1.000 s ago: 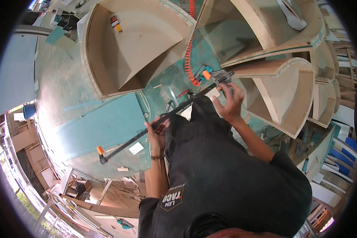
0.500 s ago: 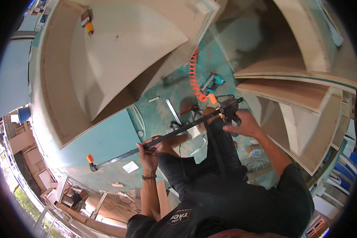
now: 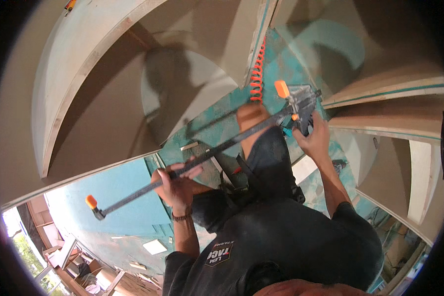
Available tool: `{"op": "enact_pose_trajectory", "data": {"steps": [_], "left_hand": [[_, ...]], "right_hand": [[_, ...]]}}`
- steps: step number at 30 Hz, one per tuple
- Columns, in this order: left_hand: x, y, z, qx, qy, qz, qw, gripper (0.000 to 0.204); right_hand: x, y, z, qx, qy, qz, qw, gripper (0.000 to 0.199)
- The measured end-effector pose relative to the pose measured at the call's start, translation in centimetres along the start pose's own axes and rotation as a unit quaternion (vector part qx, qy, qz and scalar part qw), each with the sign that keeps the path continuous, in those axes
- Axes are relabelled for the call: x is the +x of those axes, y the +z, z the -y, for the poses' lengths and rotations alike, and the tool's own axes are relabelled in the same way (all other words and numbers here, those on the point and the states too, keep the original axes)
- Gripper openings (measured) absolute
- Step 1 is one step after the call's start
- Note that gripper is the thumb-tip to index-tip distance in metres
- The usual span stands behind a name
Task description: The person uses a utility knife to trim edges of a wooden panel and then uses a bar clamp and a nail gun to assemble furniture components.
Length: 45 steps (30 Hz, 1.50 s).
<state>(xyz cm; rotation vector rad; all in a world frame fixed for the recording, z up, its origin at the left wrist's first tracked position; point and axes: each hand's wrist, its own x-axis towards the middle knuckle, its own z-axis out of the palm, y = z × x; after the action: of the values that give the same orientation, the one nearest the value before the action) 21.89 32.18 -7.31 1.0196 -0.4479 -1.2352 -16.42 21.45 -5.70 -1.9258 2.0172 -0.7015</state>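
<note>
Left hand (image 3: 176, 186), right hand (image 3: 314, 139) holding bar clamp (image 3: 227, 145), nearing curved cabinet (image 3: 108, 108) at ten o'clock, seemingly bringing clamp within reach.

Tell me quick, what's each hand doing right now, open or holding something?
Left hand: holding the long, dark metal bar clamp with orange pads, between thumb and fingers.
Right hand: holding that clamp by its black grip end.

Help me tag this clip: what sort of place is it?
Probably a woodworking shop: there's a large curved wooden unit, a long bar clamp and a coiled red hose.
</note>
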Motion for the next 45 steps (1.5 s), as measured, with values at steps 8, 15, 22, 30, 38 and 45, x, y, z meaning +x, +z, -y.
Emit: {"op": "enact_pose_trajectory", "data": {"steps": [8,15,22,30,38,45], "left_hand": [[-0.1,2.5,-3.1,0.034,0.026,0.081,0.996,0.047],[-3.2,4.8,-2.0,-0.022,-0.006,0.048,0.999,0.036],[-4.8,4.6,-0.1,-0.011,-0.043,0.014,0.999,0.037],[-3.9,5.2,-0.5,0.013,0.013,0.038,0.999,0.035],[-1.5,7.6,-3.1,-0.02,0.064,0.096,0.993,0.038],[2.5,12.1,-5.0,-0.093,0.082,0.181,0.976,0.035]], "right_hand": [[0.7,-4.7,1.8,0.023,-0.028,-0.032,0.999,0.044],[-1.4,-4.0,-0.3,0.034,-0.005,-0.014,0.999,0.041],[-2.5,-3.3,-2.4,0.025,0.001,0.012,1.0,0.04],[-1.7,-3.8,-2.9,0.057,0.016,0.033,0.998,0.049],[0.5,-5.1,-2.5,-0.025,-0.137,-0.09,0.986,0.061],[6.0,-7.0,-0.9,-0.072,-0.139,-0.19,0.969,0.063]]}}
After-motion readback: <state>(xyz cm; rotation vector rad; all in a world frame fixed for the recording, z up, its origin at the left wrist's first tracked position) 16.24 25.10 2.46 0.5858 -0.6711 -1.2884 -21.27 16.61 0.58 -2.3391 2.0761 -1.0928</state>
